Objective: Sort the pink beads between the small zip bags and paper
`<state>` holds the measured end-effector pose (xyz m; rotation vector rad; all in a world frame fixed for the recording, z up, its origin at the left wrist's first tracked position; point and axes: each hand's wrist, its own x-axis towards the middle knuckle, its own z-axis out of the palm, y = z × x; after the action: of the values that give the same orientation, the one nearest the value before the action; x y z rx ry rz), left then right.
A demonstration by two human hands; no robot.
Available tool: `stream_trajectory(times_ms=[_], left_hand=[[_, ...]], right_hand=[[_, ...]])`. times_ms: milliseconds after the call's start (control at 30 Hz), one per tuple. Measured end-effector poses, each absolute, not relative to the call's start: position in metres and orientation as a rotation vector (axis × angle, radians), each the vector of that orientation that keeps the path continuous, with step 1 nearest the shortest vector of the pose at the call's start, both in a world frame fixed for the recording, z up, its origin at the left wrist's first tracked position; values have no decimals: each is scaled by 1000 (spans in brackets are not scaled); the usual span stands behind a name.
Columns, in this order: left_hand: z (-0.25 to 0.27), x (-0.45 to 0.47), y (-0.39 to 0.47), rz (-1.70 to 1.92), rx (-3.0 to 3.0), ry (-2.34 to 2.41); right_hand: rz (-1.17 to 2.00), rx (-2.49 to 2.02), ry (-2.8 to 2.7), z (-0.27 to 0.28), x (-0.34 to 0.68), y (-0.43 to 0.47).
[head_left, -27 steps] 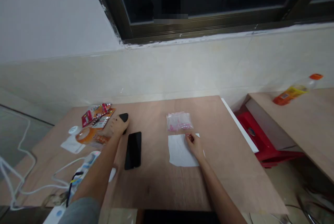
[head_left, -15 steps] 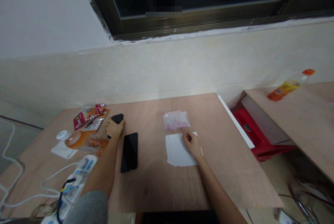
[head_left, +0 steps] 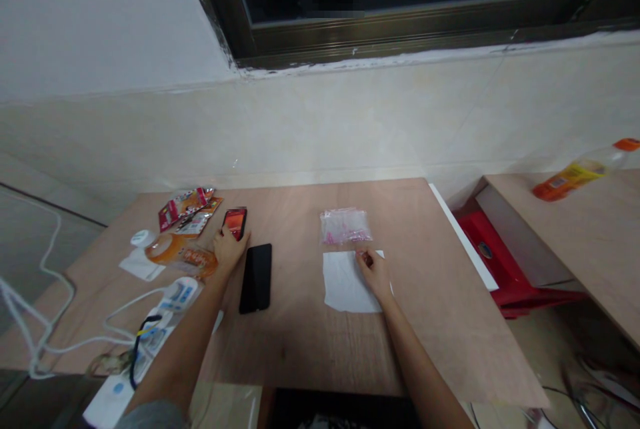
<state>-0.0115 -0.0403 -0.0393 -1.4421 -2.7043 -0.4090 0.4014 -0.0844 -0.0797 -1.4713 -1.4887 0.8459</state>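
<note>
Head view: our table [head_left: 310,349].
Left hand [head_left: 230,250]: on the lit phone [head_left: 235,221], near the far edge; we can't tell its grip.
Right hand [head_left: 373,272]: curled over white paper [head_left: 343,289]; contents unclear to us.

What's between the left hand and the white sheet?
In the head view, the dark-screened phone lies between the left hand and the white sheet, then tabletop.

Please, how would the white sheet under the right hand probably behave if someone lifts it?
The white sheet looks thin, so it is probably light and floppy. Its uneven lower edge suggests soft material that may crumple.
</note>
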Motion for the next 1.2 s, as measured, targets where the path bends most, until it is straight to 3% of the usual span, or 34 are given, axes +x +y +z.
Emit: stream_trajectory(times_ms=[600,1200], left_hand=[[-46,-13,-50,-573,-1505,-2556],[-28,-12,0,-493,-1103,-2886]], right_hand=[[835,-1488,-1488,-78,402,-85],[832,-1476,-1491,-78,400,-84]])
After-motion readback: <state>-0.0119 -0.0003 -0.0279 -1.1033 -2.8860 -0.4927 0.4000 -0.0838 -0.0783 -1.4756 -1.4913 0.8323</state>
